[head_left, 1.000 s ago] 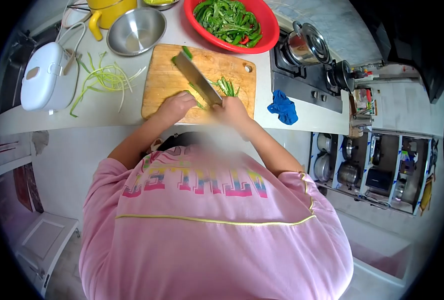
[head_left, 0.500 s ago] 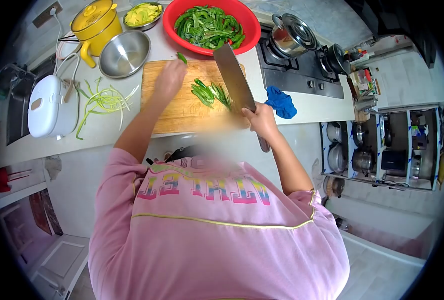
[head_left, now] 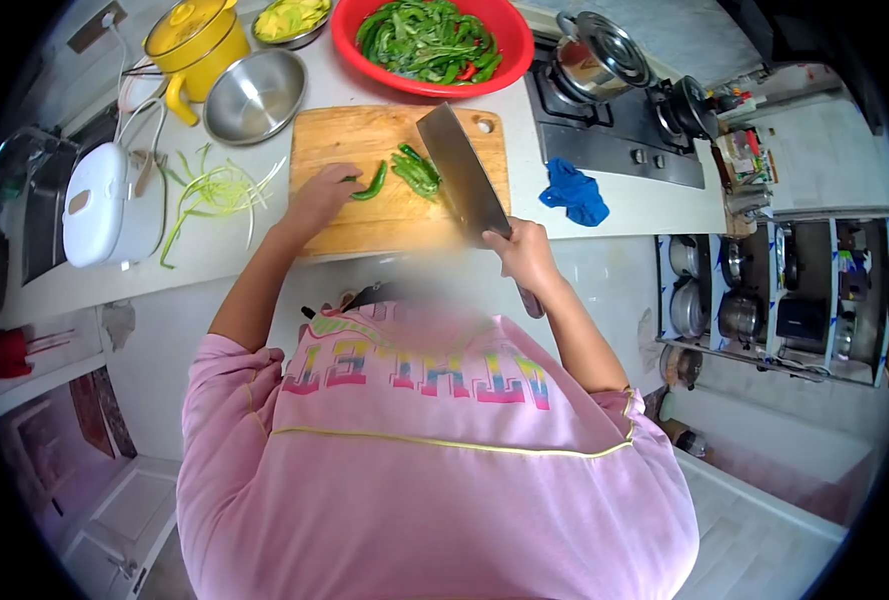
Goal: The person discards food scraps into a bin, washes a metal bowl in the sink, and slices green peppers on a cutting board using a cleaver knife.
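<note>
My right hand (head_left: 522,252) is closed around the handle of a cleaver (head_left: 461,165), its broad blade slanting over the right part of the wooden cutting board (head_left: 329,130). Cut green pepper pieces (head_left: 417,172) lie in a small heap just left of the blade. On the left part of the board, my left hand (head_left: 321,198) has its fingertips closed at the left end of a whole green pepper (head_left: 373,182). That pepper is curved and rests close to the board's surface.
Behind the board stands a red basin (head_left: 520,60) of green peppers. A steel bowl (head_left: 254,98), yellow pot (head_left: 196,50) and white appliance (head_left: 104,205) are at left, near pale green strips (head_left: 214,190). Right are a blue cloth (head_left: 573,192) and stove (head_left: 619,150).
My left hand has come down toward me from the board's far edge, bringing a green pepper near the cut pieces. The cleaver remains in my right hand, shifted slightly.
</note>
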Motion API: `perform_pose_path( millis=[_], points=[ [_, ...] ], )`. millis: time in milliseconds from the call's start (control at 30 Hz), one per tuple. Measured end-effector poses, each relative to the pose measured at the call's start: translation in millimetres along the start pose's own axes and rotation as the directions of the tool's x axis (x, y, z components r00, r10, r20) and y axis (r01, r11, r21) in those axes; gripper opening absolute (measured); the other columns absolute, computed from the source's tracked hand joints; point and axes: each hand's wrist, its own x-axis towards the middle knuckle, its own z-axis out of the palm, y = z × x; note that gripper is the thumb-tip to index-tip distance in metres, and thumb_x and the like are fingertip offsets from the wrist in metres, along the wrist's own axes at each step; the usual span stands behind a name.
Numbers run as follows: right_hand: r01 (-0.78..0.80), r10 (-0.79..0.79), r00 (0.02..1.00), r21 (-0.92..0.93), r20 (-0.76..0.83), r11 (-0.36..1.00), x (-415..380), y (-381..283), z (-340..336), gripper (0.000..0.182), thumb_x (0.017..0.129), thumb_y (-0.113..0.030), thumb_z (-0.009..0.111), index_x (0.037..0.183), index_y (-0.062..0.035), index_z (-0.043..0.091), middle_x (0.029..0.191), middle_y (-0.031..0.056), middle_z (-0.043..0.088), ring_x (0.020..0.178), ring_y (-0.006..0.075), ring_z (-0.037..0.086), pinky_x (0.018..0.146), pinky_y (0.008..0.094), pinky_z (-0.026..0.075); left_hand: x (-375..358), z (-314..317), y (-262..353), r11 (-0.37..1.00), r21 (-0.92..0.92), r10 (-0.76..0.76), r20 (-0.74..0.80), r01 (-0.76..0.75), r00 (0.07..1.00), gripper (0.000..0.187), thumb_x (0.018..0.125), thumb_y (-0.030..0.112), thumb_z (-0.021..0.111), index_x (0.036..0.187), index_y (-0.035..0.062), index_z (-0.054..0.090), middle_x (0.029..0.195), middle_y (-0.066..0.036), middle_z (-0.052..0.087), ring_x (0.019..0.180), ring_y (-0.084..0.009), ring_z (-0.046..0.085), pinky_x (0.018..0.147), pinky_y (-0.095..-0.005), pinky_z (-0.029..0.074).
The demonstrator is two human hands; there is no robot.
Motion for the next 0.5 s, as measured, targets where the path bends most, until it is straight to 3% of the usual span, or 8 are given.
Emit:
perform_pose_path(
  millis=[67, 133, 233, 333, 367, 433, 467, 500],
  points=[
    [0.011, -0.01, 0.999, -0.018, 0.051, 1.0, 7, -2, 8, 0.018, 0.082, -0.012, 0.062, 0.09, 0.0052, 0.062, 0.059, 0.0079, 0.058, 0.044, 0.0135, 0.054, 0.042, 0.028, 0.045, -5, -4, 10, 0.997, -0.022, -0.073, 0.0, 0.073, 0.997, 0.031, 0.076, -0.002, 0.054, 0.104, 0.0074, 0.064, 0.117, -0.012, 0.055, 0.112, -0.0288, 0.05, 0.096, -0.0356, 0.041],
    [0.086, -0.082, 0.995, -0.066, 0.056, 0.994, 13, 1, 17, 0.018, 0.082, -0.011, 0.062, 0.091, 0.0048, 0.062, 0.058, 0.008, 0.057, 0.044, 0.0138, 0.054, 0.042, 0.0278, 0.045, -9, -4, 13, 0.995, -0.032, -0.093, -0.065, 0.091, 0.993, 0.033, 0.076, -0.002, 0.054, 0.106, 0.0076, 0.063, 0.118, -0.012, 0.054, 0.113, -0.0287, 0.05, 0.095, -0.0349, 0.041],
    [0.093, -0.086, 0.993, -0.081, 0.082, 0.992, 16, -7, 24, 0.019, 0.082, -0.011, 0.062, 0.093, 0.0043, 0.061, 0.057, 0.0082, 0.055, 0.044, 0.0145, 0.053, 0.042, 0.0279, 0.045, -10, -1, 8, 0.971, -0.072, -0.24, -0.341, 0.23, 0.909, 0.032, 0.078, 0.004, 0.059, 0.11, 0.008, 0.062, 0.11, -0.012, 0.056, 0.098, -0.0261, 0.056, 0.085, -0.0328, 0.046],
    [0.076, -0.071, 0.993, -0.049, 0.098, 0.996, 19, -10, 32, 0.019, 0.081, -0.011, 0.062, 0.093, 0.0046, 0.061, 0.056, 0.0081, 0.055, 0.044, 0.015, 0.053, 0.041, 0.0281, 0.044, 1, -5, 26, 0.751, -0.425, -0.625, -0.209, 0.505, 0.752, 0.031, 0.077, 0.009, 0.065, 0.109, 0.0073, 0.062, 0.1, -0.011, 0.055, 0.079, -0.0223, 0.058, 0.072, -0.0308, 0.048],
    [0.074, -0.07, 0.993, -0.038, 0.097, 0.997, 19, -11, 33, 0.019, 0.081, -0.011, 0.062, 0.092, 0.0048, 0.061, 0.056, 0.008, 0.054, 0.044, 0.0152, 0.053, 0.041, 0.0282, 0.044, -1, 0, 23, 0.782, -0.404, -0.579, -0.189, 0.474, 0.793, 0.029, 0.077, 0.009, 0.066, 0.106, 0.0069, 0.062, 0.098, -0.011, 0.055, 0.075, -0.0212, 0.056, 0.069, -0.0306, 0.047],
    [0.073, -0.067, 0.994, -0.071, 0.08, 0.995, 19, -17, 35, 0.019, 0.082, -0.016, 0.063, 0.083, 0.0033, 0.06, 0.055, 0.014, 0.056, 0.045, 0.0231, 0.057, 0.047, 0.0337, 0.047, -1, 10, 19, 0.839, -0.368, -0.479, -0.147, 0.402, 0.865, 0.026, 0.077, 0.01, 0.067, 0.102, 0.0063, 0.062, 0.094, -0.01, 0.053, 0.066, -0.019, 0.054, 0.064, -0.03, 0.047],
    [0.073, -0.067, 0.995, -0.086, 0.071, 0.994, 19, -19, 35, 0.021, 0.082, -0.018, 0.063, 0.078, 0.0026, 0.06, 0.054, 0.0169, 0.057, 0.045, 0.0271, 0.059, 0.051, 0.0364, 0.048, -4, 13, 17, 0.834, -0.365, -0.49, -0.149, 0.413, 0.859, 0.025, 0.076, 0.01, 0.069, 0.1, 0.0061, 0.062, 0.094, -0.01, 0.054, 0.069, -0.02, 0.055, 0.065, -0.0302, 0.047],
    [0.081, -0.075, 0.994, -0.083, 0.077, 0.993, 21, -18, 35, 0.02, 0.082, -0.016, 0.063, 0.083, 0.0039, 0.06, 0.055, 0.0138, 0.057, 0.044, 0.0227, 0.057, 0.047, 0.0335, 0.046, -8, 12, 20, 0.831, -0.361, -0.5, -0.151, 0.423, 0.853, 0.025, 0.074, 0.01, 0.07, 0.098, 0.0058, 0.062, 0.095, -0.01, 0.054, 0.072, -0.021, 0.055, 0.066, -0.0303, 0.047]
  ],
)
